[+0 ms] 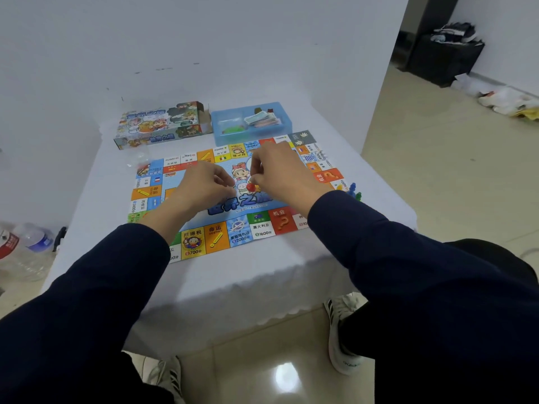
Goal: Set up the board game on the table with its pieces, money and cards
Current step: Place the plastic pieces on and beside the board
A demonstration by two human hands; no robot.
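Over the middle of the game board (pixel 233 199), which lies flat on the white-covered table (pixel 233 275), both hands meet around a small red game piece (pixel 250 187): the right hand (pixel 280 170) pinches it in curled fingertips, while the left hand (pixel 204 185), fingers curled, reaches in just beside it, whether touching I cannot tell. Beyond the far edge sit the game box (pixel 160 126) on the left and a blue plastic tray (pixel 250 121) holding cards and paper money, and blue and green pawns (pixel 354 192) stand at the board's right edge.

Both hands met over the middle of the game board (pixel 233 199).
The right hand (pixel 280 173) pinched a small red piece (pixel 250 187); the left hand (pixel 204 186) curled beside it. Behind lay the game box (pixel 160 123) and a blue tray (pixel 221 118) of cards.
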